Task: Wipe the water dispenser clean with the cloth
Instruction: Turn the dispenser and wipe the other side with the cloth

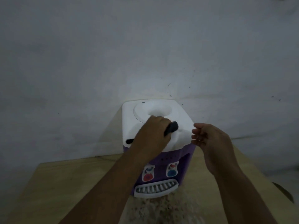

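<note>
wooden table (64, 183) bears dispenser (179, 117); left hand (153, 135) grips cloth (173, 126) atop it, right hand (210, 139) loose beside.

Pale wooden surface (64, 183) set against a grey wall (97, 62).
Carries a water dispenser (161, 168) at the far middle, upright, back near the wall, purple front facing the camera with a white drip grille (156, 189) at the base touching the wood. Strewn just before the grille, a patch of brownish specks (161, 207) reaching toward the near edge.

The left hand (153, 135) and right hand (210, 141) are bare, as are the left forearm (116, 183) and right forearm (239, 191), uncovered along their whole visible length.
</note>
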`<state>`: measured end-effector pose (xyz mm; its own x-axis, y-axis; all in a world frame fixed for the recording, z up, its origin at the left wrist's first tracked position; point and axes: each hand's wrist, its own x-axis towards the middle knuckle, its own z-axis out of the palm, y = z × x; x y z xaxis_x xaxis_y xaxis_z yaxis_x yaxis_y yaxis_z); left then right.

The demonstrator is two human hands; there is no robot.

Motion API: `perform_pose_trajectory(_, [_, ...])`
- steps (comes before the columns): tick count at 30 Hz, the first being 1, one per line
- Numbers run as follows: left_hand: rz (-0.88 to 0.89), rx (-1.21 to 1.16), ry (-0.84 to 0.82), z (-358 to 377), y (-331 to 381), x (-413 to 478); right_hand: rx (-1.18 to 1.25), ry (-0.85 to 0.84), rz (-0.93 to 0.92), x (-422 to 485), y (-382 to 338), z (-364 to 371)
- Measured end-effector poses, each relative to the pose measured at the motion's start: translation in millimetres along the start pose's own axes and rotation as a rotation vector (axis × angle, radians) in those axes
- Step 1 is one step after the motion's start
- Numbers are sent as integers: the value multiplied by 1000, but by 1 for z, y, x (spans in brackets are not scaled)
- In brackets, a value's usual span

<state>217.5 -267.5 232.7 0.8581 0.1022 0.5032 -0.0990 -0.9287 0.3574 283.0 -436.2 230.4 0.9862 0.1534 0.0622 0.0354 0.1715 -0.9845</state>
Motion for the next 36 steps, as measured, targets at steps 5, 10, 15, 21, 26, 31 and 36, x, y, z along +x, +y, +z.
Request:
perform_pose_trajectory(5, [3,-194,-483,-44,-3,2,40,-32,3,7,-2,-7])
perform_pose_trajectory(10, [-150,-112,-162,-65,-42,-10,-19,-45,-54,11,-6,15])
perform_pose_trajectory(15, [-256,53,109,-46,-78,-13,-280,-113,-289,25,-10,63])
perform_pose_trajectory(21, [-435,26,179,-27,-94,5,-493,-186,-408,52,4,106])
perform_pose_trajectory(26, [-371,89,134,-23,-90,11,-498,-127,-411,56,21,116])
perform_pose_trajectory(31, [-179,147,92,-22,-83,4,-499,-101,-414,58,22,118])
perform_pose_trajectory(36, [16,76,-24,-22,-81,0,-496,-86,-411,56,21,118])
